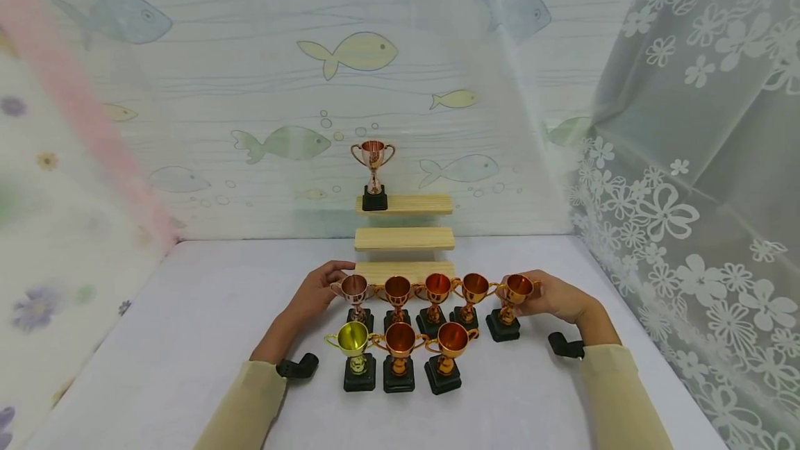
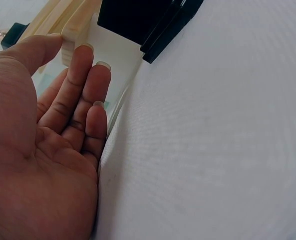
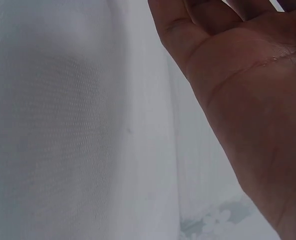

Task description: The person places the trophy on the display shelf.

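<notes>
A pale wooden three-step stand (image 1: 405,239) stands at the back middle of the table. At its lower left, my left hand (image 1: 321,288) pinches the end of a wooden step (image 2: 74,32) between thumb and index finger; its other fingers are loosely bent. My right hand (image 1: 553,296) holds the orange-gold trophy cup (image 1: 518,287) at the right end of the rear row by its right side. The fingertips there are partly hidden behind the cup and fall outside the right wrist view. A rose-gold trophy (image 1: 373,158) with a black base stands on the top step, toward its left end.
Several trophies in the rear row, among them a pinkish one (image 1: 355,287), stand before the stand. In front of them are a yellow-gold trophy (image 1: 353,339) and two orange-gold ones. White cloth covers the table (image 1: 206,318); curtains (image 1: 694,179) hang around it.
</notes>
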Demonstrator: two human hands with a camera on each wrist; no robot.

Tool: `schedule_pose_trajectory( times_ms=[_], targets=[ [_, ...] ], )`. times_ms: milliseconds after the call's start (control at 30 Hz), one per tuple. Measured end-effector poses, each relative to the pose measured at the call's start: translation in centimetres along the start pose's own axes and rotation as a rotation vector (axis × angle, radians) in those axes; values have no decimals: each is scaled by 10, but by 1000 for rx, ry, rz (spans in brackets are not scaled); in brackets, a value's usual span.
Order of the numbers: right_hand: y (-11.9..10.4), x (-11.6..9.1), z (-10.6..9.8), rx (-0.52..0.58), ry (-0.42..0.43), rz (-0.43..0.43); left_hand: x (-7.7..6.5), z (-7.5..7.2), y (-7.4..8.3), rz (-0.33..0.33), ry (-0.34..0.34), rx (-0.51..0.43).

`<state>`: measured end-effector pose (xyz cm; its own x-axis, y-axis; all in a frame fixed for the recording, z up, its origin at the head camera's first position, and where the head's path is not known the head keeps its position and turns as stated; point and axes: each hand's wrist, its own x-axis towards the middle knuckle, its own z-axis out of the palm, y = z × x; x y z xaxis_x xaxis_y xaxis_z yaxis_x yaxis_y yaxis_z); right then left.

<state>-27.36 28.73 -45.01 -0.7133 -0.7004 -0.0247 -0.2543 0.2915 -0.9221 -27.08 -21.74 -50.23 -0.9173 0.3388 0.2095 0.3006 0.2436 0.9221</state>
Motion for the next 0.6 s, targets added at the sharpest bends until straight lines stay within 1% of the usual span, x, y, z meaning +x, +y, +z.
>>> schedule_pose_trajectory(
  times_ms=[133, 233, 433, 600],
  targets=[
    [0, -1, -1, 0, 11, -13, 0, 0, 0, -5, 1, -3],
    [0, -3, -2, 30, 14, -21, 0, 0, 0, -6, -2, 1],
    [-1, -7, -7, 23, 34, -44, -1, 0, 4, -1, -1, 10],
    [-3, -10, -10, 41, 36, -23, -2, 1, 8, -14, 5, 10]
  ],
)
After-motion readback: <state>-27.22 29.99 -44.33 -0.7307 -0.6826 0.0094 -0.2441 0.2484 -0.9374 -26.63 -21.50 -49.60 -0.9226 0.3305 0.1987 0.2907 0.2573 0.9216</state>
